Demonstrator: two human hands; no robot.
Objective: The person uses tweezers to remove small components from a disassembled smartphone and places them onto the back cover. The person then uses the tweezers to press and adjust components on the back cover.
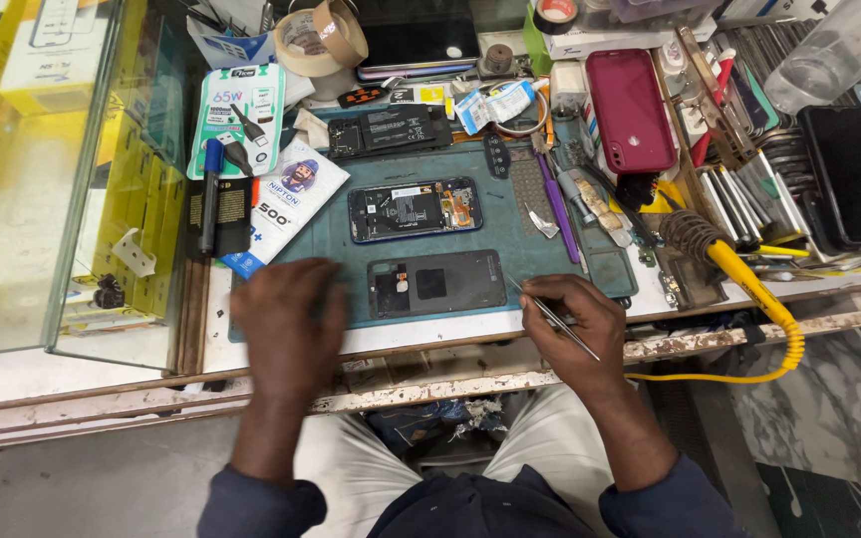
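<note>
Bright even light, soft shadows, left hand (289,324) motion-blurred.

- Metal tweezers (553,317): thin and silvery, slanting from lower right up to upper left, gripped in the right hand (572,334), tips pointing toward the back cover.
- Dark grey phone back cover (436,283): flat on the teal mat at frame centre, inner side up, just beside the left hand (289,321).

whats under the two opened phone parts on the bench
Both the open phone body and the dark back cover lie on a teal work mat. Whatever sits directly beneath them is covered.
</note>
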